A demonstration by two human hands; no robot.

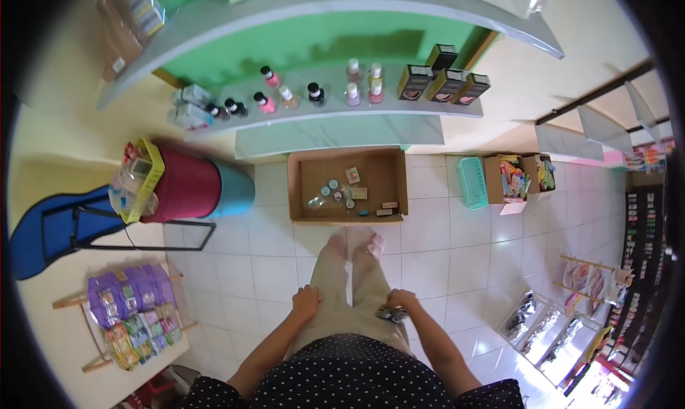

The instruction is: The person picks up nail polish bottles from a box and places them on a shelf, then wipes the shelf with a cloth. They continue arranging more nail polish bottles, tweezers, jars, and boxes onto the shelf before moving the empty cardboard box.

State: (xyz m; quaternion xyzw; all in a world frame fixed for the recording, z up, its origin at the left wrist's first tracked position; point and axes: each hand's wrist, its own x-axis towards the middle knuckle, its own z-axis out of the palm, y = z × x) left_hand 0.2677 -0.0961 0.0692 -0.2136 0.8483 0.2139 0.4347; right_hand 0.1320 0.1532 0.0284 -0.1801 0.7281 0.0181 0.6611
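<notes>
My left hand (307,301) rests against the left thigh of the beige trousers (327,284), its fingers curled on the fabric. At the right thigh, my right hand (402,300) is closed on a bunched grey-and-dark cloth (392,314); its exact kind is hard to make out. On the floor just beyond my feet stands an open cardboard box (303,208). Inside it lie several small round containers (325,190), a few small boxes (359,193) and a clear item (315,203). Neither hand touches the box.
Ahead, a grey shelf (314,109) holds nail polish bottles (316,93) and black boxes (448,86). Left are a maroon bin (187,184), a blue folding chair (64,227) and a display rack (132,298). Right are a turquoise basket (471,183) and a filled carton (497,184).
</notes>
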